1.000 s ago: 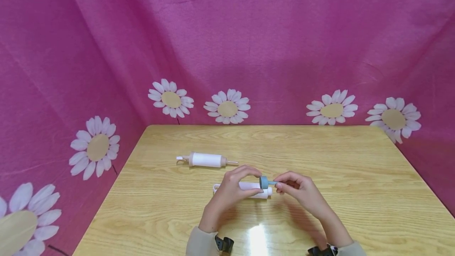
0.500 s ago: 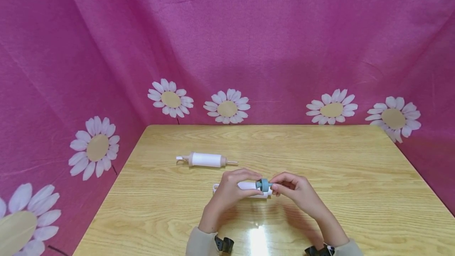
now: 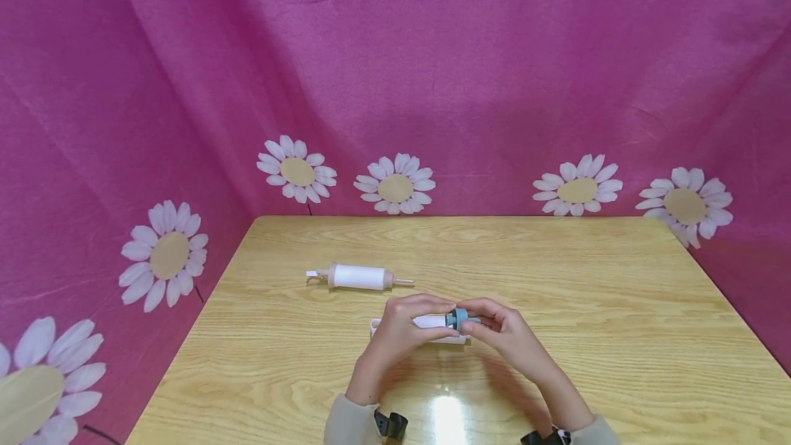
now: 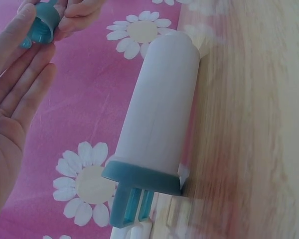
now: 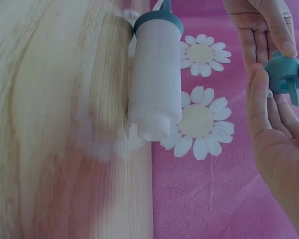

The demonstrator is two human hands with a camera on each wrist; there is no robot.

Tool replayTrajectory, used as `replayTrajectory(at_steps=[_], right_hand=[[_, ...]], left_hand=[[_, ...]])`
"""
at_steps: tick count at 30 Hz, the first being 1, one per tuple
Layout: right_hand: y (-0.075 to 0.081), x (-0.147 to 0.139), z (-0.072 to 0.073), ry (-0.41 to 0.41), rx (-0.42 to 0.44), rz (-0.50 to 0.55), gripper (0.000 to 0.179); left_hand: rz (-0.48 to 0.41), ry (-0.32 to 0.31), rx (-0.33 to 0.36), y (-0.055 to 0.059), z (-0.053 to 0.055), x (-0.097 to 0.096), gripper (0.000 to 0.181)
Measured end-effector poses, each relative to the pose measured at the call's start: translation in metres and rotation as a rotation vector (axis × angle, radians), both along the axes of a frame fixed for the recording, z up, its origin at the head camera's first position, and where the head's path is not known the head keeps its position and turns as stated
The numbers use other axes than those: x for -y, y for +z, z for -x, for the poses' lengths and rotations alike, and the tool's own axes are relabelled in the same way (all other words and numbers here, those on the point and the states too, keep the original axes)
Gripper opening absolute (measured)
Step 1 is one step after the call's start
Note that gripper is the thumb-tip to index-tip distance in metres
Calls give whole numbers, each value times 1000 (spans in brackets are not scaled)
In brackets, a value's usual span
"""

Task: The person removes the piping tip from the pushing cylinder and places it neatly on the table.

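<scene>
A small teal cap-like piece [image 3: 459, 319] with a thin stem is held in the air between the hands. My left hand [image 3: 402, 325] has thumb and fingertips at its left side. From the right, my right hand [image 3: 503, 328] pinches its rim with thumb and fingers; the stem [image 5: 292, 92] sticks out past them. In the left wrist view a smaller teal part [image 4: 26, 43] shows at its open side. Below the hands lies a white tube [image 4: 162, 102] with a teal collar [image 4: 139, 177] and teal prongs; the left hand covers part of it in the head view.
A similar white tube [image 3: 360, 277] with beige ends and a thin nozzle lies farther back on the wooden table [image 3: 556, 259]. A white loop [image 3: 374, 325] shows beside the left hand. A pink flowered cloth [image 3: 482, 88] hangs behind and at the sides.
My right hand has moved left, from holding the stem to pinching the teal piece's rim. A teal part now shows at the piece's left side. The left hand stays nearly in place.
</scene>
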State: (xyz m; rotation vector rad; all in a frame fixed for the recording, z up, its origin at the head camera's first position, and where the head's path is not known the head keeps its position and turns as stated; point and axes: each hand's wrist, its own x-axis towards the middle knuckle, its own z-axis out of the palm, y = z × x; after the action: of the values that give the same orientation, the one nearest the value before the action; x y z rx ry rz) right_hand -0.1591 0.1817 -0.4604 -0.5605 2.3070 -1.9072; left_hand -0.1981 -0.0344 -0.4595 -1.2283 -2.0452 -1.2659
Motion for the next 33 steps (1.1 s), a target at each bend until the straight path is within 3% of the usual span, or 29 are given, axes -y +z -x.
replayTrajectory(at_steps=[5, 13, 23, 33], right_hand=[[1, 2, 0, -16, -15, -8, 29], [4, -2, 0, -16, -13, -21, 29], [4, -5, -2, -54, -12, -29, 30], [1, -19, -4, -114, -9, -54, 30]], left_hand=[[9, -4, -3, -1, 1, -1, 37], [30, 11, 82, -2, 2, 1, 33], [3, -6, 25, -4, 3, 1, 30], [0, 14, 58, -7, 3, 1, 28]])
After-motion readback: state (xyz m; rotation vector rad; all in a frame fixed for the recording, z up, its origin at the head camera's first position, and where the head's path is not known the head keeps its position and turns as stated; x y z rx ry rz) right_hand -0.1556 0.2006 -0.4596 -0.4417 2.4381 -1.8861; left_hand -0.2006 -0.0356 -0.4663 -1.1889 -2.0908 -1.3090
